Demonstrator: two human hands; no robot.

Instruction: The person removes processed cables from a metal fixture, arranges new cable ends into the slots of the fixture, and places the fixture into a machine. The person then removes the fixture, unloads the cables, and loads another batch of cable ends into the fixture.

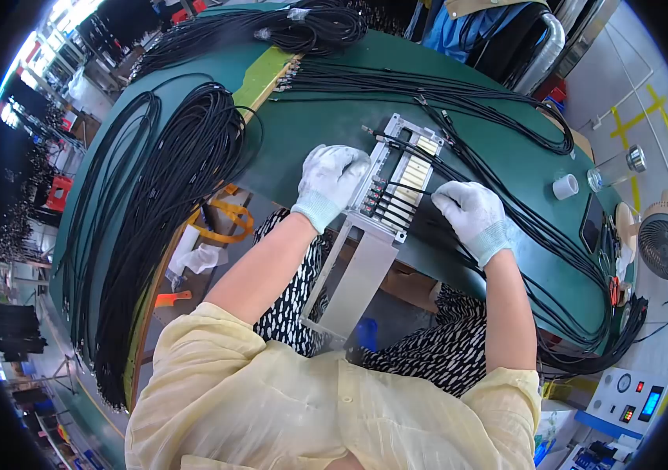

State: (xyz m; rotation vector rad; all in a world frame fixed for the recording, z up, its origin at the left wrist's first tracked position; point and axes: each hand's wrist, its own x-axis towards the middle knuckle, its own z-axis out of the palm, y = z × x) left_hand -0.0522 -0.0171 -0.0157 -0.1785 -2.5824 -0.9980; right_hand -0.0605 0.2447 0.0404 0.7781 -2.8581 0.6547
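Note:
A metal fixture (401, 205) with a row of parallel slots lies at the table's front edge, its long plate (361, 274) reaching over my lap. Several short black cable ends with reddish tips sit side by side in its lower slots. My left hand (334, 178), in a white glove, is closed at the fixture's left side; whatever its fingers hold is hidden. On the right, my gloved right hand (471, 215) pinches a black cable (412, 189) that runs across into the slots. More black cables (447, 168) with metal ends pass across the fixture's upper part.
Large bundles of black cables lie on the green table (314, 125) at left (185, 149), back and right. At right stand a white cup (565, 186), a glass jar (620, 168), a phone (592, 222) and a small fan (663, 239). A control box (628, 399) sits lower right.

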